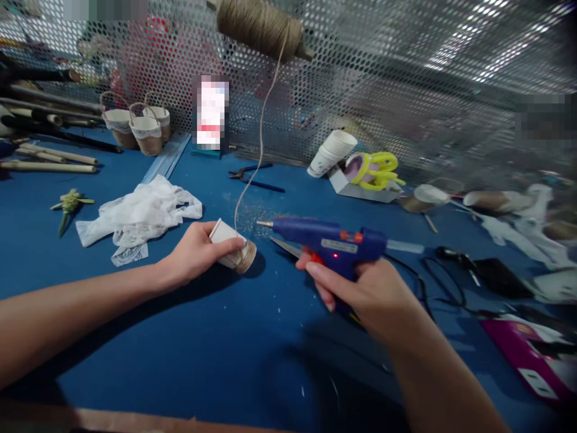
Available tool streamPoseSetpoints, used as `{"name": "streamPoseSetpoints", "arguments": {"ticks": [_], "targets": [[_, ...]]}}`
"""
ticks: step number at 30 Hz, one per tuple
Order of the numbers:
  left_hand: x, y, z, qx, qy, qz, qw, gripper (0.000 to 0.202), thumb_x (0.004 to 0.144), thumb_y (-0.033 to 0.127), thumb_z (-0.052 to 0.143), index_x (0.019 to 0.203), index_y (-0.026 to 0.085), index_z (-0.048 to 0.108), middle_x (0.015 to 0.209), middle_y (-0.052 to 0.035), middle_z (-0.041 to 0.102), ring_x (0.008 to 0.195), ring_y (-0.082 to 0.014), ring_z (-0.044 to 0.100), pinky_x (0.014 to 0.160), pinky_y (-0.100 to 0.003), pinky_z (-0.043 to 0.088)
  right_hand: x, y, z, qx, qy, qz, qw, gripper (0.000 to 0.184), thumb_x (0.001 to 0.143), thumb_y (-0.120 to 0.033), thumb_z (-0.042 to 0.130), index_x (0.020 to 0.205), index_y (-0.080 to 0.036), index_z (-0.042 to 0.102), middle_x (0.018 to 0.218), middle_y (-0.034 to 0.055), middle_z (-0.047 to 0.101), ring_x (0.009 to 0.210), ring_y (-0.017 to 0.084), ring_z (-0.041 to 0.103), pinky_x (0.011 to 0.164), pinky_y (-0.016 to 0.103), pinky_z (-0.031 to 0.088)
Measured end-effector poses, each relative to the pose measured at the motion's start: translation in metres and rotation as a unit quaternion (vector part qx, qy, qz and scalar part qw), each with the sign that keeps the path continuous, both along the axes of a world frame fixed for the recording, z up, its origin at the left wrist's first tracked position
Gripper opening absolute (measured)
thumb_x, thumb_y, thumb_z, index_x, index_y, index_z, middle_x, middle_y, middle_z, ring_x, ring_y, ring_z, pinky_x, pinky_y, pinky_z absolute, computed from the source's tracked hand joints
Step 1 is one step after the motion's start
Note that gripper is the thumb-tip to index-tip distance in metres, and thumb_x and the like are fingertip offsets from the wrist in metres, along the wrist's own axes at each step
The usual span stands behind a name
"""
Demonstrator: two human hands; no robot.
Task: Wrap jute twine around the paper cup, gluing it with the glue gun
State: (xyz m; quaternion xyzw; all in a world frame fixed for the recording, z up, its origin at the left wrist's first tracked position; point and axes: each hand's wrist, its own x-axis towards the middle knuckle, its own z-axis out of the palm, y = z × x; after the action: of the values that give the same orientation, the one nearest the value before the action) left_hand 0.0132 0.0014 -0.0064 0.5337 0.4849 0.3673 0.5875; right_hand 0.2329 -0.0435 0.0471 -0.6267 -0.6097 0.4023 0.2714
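My left hand (pixel 193 252) is closed around a white paper cup (pixel 224 234) lying on its side on the blue table (pixel 189 349); the cup's bottom end is wrapped in brown twine (pixel 246 257). A strand of twine runs up from the cup to a twine spool (pixel 259 27) hanging at the top. My right hand (pixel 369 294) grips a blue glue gun (pixel 331 243) with a lit red light, its nozzle pointing left toward the cup, a short gap away. Scissors blades (pixel 285 247) lie under the gun.
White lace fabric (pixel 139 216) lies left of the cup. Small twine-wrapped baskets (pixel 135 127) and sticks (pixel 49 157) sit at back left, pliers (pixel 252 175), stacked paper cups (pixel 331 152) and yellow-handled things (pixel 376 169) at the back. Cords and clutter fill the right side. A perforated metal screen (pixel 406 90) stands behind.
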Motion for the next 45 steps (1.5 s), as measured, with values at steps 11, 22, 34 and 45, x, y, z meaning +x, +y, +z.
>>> {"name": "streamPoseSetpoints", "arguments": {"ticks": [11, 22, 34, 45], "targets": [[-0.002, 0.008, -0.004, -0.003, 0.013, -0.014, 1.000, 0.030, 0.069, 0.039, 0.066, 0.078, 0.010, 0.061, 0.071, -0.0045, 0.064, 0.060, -0.0133, 0.057, 0.059, -0.025, 0.044, 0.004, -0.015, -0.012, 0.139, -0.199, 0.091, 0.966, 0.040, 0.079, -0.042, 0.050, 0.045, -0.022, 0.044, 0.036, -0.0042, 0.046, 0.032, 0.010, 0.045, 0.034, 0.023, 0.037], [0.000, 0.007, 0.000, -0.002, 0.032, -0.016, 0.999, 0.029, 0.069, 0.037, 0.064, 0.078, 0.010, 0.062, 0.075, -0.0083, 0.068, 0.064, -0.0157, 0.061, 0.061, -0.026, 0.047, 0.001, -0.017, -0.014, 0.205, -0.199, 0.106, 0.953, 0.029, 0.079, -0.036, 0.054, 0.053, -0.024, 0.048, 0.040, -0.0041, 0.051, 0.040, 0.013, 0.053, 0.043, 0.024, 0.044], [0.000, 0.007, -0.004, 0.029, 0.034, -0.017, 0.999, 0.031, 0.069, 0.039, 0.064, 0.079, 0.010, 0.063, 0.075, -0.0079, 0.069, 0.066, -0.0178, 0.063, 0.057, -0.025, 0.047, -0.004, -0.017, -0.007, 0.300, -0.247, 0.155, 0.909, 0.018, 0.084, -0.029, 0.047, 0.068, -0.022, 0.054, 0.061, -0.0010, 0.062, 0.057, 0.015, 0.061, 0.059, 0.026, 0.049], [0.001, 0.005, 0.001, 0.037, 0.038, -0.026, 0.998, 0.028, 0.070, 0.037, 0.063, 0.079, 0.011, 0.063, 0.072, -0.0072, 0.069, 0.063, -0.0176, 0.063, 0.055, -0.026, 0.047, -0.003, -0.019, -0.005, 0.293, -0.261, 0.166, 0.905, 0.024, 0.085, -0.029, 0.044, 0.065, -0.021, 0.056, 0.061, 0.0016, 0.063, 0.058, 0.016, 0.061, 0.057, 0.027, 0.049]]}}
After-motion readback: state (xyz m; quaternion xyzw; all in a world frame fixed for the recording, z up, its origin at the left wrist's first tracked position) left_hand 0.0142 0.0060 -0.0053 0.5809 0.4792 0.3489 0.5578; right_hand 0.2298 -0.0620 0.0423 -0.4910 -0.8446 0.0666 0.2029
